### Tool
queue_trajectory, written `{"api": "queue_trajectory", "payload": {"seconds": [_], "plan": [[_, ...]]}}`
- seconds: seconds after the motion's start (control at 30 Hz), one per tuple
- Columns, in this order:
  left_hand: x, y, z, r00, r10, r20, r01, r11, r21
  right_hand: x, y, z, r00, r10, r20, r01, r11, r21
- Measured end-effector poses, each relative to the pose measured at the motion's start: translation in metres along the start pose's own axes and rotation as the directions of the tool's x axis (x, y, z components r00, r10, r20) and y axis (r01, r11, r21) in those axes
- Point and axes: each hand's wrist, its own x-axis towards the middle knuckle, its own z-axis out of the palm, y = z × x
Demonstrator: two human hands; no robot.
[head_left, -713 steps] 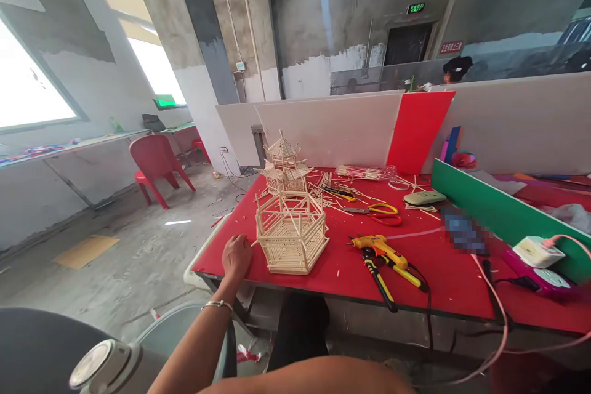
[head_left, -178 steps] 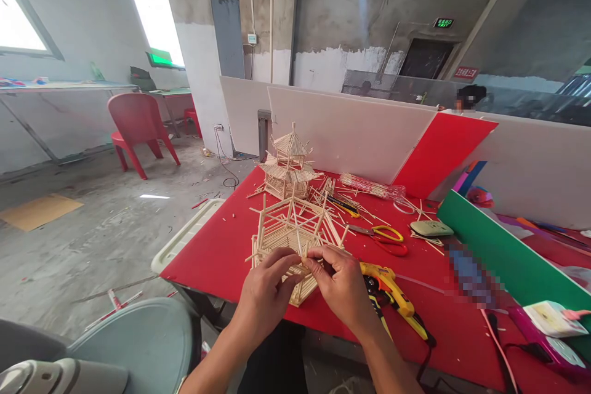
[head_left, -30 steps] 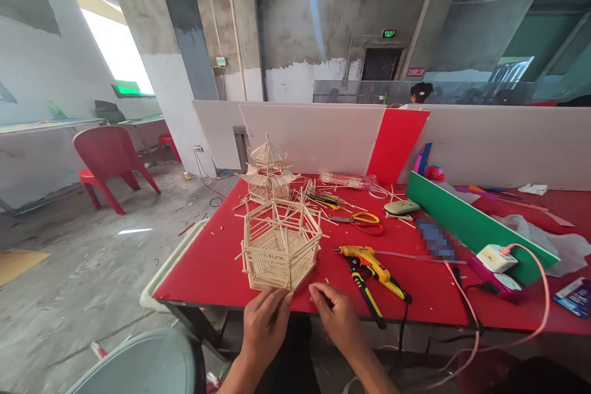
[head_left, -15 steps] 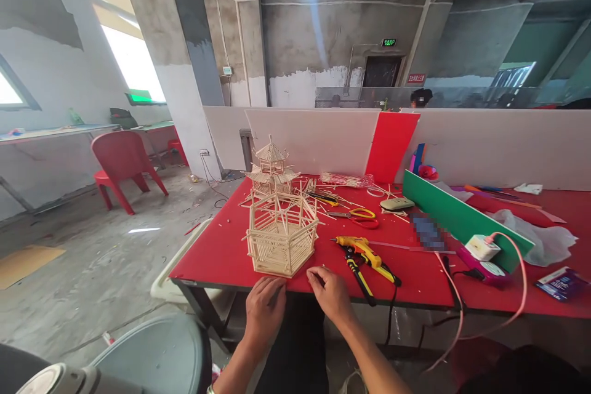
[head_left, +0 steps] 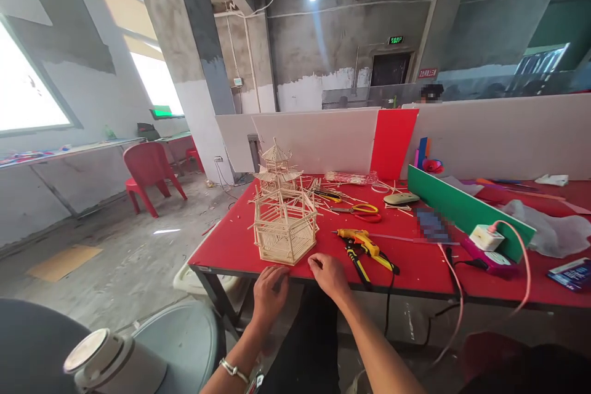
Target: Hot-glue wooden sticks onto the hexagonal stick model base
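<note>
A hexagonal frame of thin wooden sticks (head_left: 286, 234) stands near the front edge of the red table, its upper part open-work. Just below its base, my left hand (head_left: 270, 290) rests at the table edge with fingers loosely bent and the thumb apart, holding nothing visible. My right hand (head_left: 330, 276) lies to the right of the frame's base, fingers curled in with thumb near forefinger, and nothing shows in it. Behind the frame rises a tiered stick pagoda (head_left: 277, 166). Right of my right hand lie a yellow glue gun (head_left: 364, 241) and yellow-black pliers (head_left: 357, 265).
Scissors (head_left: 360, 210), a cutter (head_left: 329, 196), loose sticks and a bagged bundle of sticks (head_left: 351, 178) lie farther back. A green board (head_left: 462, 209) stands right of a blurred phone (head_left: 431, 226). A purple power strip (head_left: 489, 258) carries a charger. A grey bin (head_left: 180, 335) is at lower left.
The view has shifted, so the table and things on it appear slightly farther right and higher at left. Both hands keep nearly the same place and pose beside the stick frame.
</note>
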Motion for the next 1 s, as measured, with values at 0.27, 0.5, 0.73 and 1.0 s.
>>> {"api": "queue_trajectory", "payload": {"seconds": [0.27,0.5,0.73,1.0], "plan": [[0.011,-0.004,0.004,0.995,-0.093,0.027,0.092,0.995,0.034,0.005,-0.001,-0.002,0.999,0.004,0.039,-0.005,1.000,0.014],[0.018,0.010,0.006,0.982,-0.189,0.009,0.188,0.981,0.055,0.002,0.005,-0.004,0.998,-0.039,0.050,0.034,0.994,0.108],[0.025,0.018,0.012,0.952,-0.300,-0.063,0.306,0.945,0.116,0.003,0.008,-0.005,0.998,-0.045,0.047,0.036,0.984,0.174],[0.027,0.018,0.016,0.936,-0.340,-0.090,0.349,0.927,0.134,0.002,0.010,-0.004,0.999,-0.047,0.019,0.043,0.978,0.202]]}}
